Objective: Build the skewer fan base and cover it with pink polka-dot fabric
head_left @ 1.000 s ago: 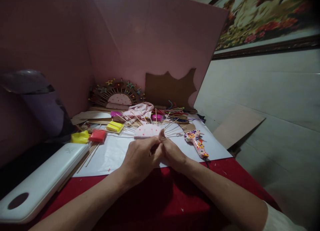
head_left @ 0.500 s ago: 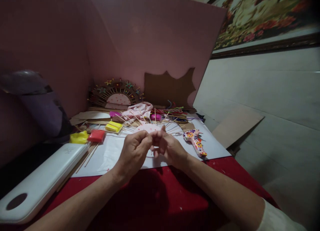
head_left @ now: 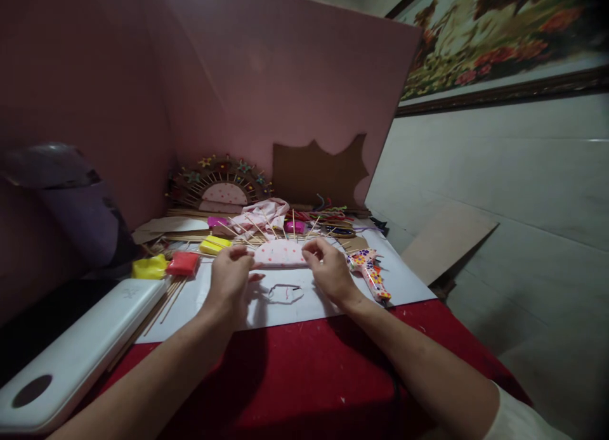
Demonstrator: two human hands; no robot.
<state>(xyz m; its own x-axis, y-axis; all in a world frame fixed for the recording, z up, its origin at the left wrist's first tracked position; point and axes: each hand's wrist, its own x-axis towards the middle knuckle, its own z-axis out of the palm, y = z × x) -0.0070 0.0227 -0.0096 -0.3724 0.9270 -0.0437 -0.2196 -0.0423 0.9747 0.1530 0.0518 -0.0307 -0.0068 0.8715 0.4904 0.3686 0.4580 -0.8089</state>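
Observation:
A pink half-disc with red dots [head_left: 278, 253] lies at the middle of the white paper, thin wooden sticks [head_left: 257, 222] fanning out from its curved edge. My left hand [head_left: 231, 278] is at its left end, fingers curled in a pinch. At the right end, my right hand [head_left: 330, 269] has thumb and forefinger pinched on the dotted surface. The hands cover both ends, so the exact hold is partly hidden. In front of them, a thin pale string with a dark bit [head_left: 288, 293] lies on the paper.
A flowered glue gun [head_left: 371, 275] lies to the right. Yellow packs [head_left: 215, 244], a red pack [head_left: 183, 264] and a long white device [head_left: 90, 345] are on the left. Behind stand a decorated stick arch [head_left: 226, 174] and jagged brown cardboard [head_left: 318, 170]; pink cloth [head_left: 261, 215] lies before them.
My hands were together in front of the half-disc, fingertips meeting. They have moved apart to its two ends, uncovering its front and the string on the paper.

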